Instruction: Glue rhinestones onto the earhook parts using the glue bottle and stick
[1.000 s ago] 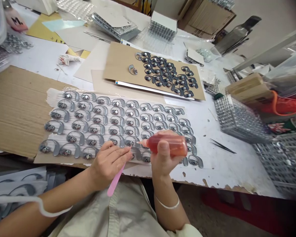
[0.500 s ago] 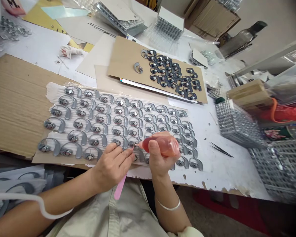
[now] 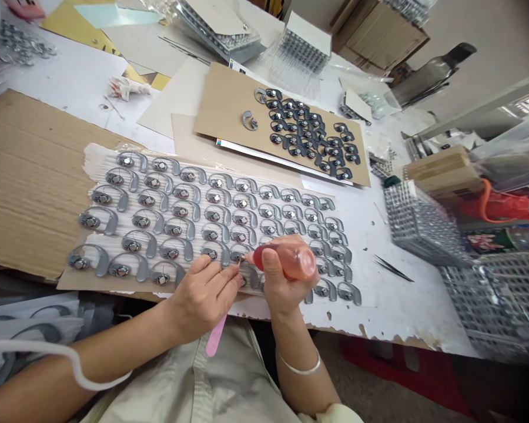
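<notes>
My right hand (image 3: 288,288) is wrapped round a small squeeze bottle (image 3: 286,259) of red liquid, tilted with its nozzle down to the left. The nozzle tip meets a grey ear-hook earphone piece (image 3: 239,254) with a round metal part. Closed in a pinch, my left hand (image 3: 207,294) holds pink tweezers (image 3: 216,336). Their rounded end sticks out below the hand, and the thin tip is beside the nozzle. Rows of similar grey ear-hook pieces (image 3: 132,242) lie on a white ribbed sheet on a board (image 3: 73,285). My hands cover some of them.
Behind lies a brown board (image 3: 227,88) with dark ear-hook pieces (image 3: 306,129) and two loose grey ones. Black tweezers (image 3: 393,268) lie at right, near stacked clear trays (image 3: 418,223). Cardboard (image 3: 35,176) covers the table's left. A white cord (image 3: 73,364) crosses my left forearm.
The bottle's base has swung slightly left and toward me, while its nozzle stays at the same piece. My left hand has barely moved. The whole view has shifted a little.
</notes>
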Demonstrator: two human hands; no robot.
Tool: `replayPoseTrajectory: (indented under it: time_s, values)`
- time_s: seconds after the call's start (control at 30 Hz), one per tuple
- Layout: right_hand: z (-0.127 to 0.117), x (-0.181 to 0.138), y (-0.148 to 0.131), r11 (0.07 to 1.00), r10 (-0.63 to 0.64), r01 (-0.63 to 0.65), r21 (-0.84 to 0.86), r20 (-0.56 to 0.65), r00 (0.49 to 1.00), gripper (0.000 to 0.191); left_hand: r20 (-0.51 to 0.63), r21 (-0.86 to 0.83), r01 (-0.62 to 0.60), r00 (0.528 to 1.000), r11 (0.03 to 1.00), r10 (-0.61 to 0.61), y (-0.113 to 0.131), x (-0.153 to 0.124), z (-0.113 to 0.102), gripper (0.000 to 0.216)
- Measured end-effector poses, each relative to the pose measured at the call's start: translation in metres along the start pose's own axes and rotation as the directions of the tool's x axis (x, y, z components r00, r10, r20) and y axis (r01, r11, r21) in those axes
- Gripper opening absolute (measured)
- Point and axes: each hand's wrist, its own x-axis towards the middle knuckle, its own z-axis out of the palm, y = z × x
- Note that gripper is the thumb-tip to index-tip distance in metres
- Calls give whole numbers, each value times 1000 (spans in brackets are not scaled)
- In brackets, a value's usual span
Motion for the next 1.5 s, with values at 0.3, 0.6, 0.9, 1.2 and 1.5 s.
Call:
replayPoseTrajectory:
  time_s: [0.3,0.6,0.9,1.2,1.5]
  values:
    - [-2,-2,1,999,-31,32,-16,48,998,10,-11,-23,-1,1000,1000,0,0,0,1,16]
    - [0,1,-1,999,-40,39,-35,-24,999,15,2,-8,-5,1000,1000,5,-1,-1,0,16]
    - [-1,0,1,994,-100,102,-48,32,994,11,4,-21,1,1000,1000,-1,-1,-2,2,13]
    - [-2,-1,3,996,-63,63,-59,-6,998,14,-5,-34,5,1000,999,-5,-1,-3,2,10]
    - [-6,4,7,959,-248,254,-126,65,967,11,-22,-34,3,1000,999,-3,-1,-1,1,7]
